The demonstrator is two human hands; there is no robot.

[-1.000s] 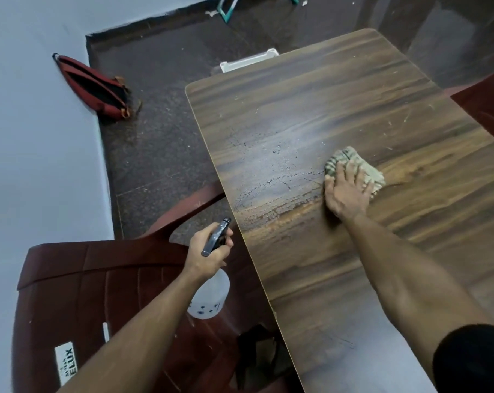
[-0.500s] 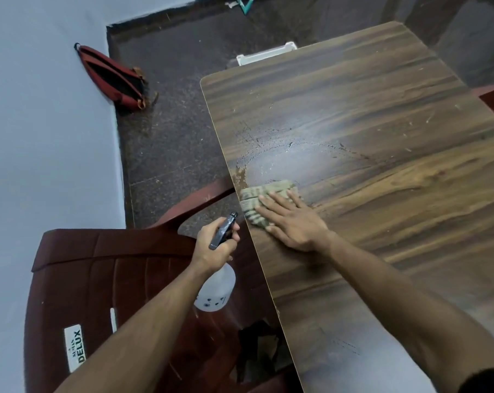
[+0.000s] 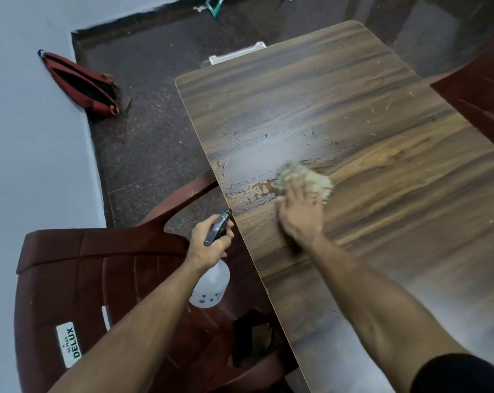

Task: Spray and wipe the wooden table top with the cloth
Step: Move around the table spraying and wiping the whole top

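On the long brown wood-grain table top (image 3: 367, 143), near its left edge, the right hand (image 3: 301, 211) lies palm down with the forearm stretched forward from the lower right of the head view. Its fingers reach over a crumpled pale green-and-beige cloth (image 3: 305, 178) and press it flat against the wood; both hand and cloth are blurred, so how far the fingers are spread cannot be told. The left hand (image 3: 209, 245) hangs off the table, just beside its left edge, with its fingers curled round the neck of a translucent white plastic spray bottle (image 3: 210, 285) whose dark grey trigger head (image 3: 218, 228) points up and forward toward the table edge.

A hazy wet patch (image 3: 251, 160) ringed with beaded droplets spreads across the wood just left of the cloth, touching it. Small pale specks lie scattered over the far and right parts of the top. Under the left arm stands a dark red plastic chair (image 3: 92, 279) with a white label reading DELUX, its armrest touching or nearly touching the table edge. Another dark red chair (image 3: 483, 92) shows at the right edge. On the dark speckled floor (image 3: 155, 137), a red bag (image 3: 81, 83) leans against the pale blue wall (image 3: 27, 137), well apart from the table. A white plastic piece (image 3: 237, 55) peeks out behind the table's far end.

The cloth lies under the right fingertips, ahead of the palm; the bottle hangs below the left fist.
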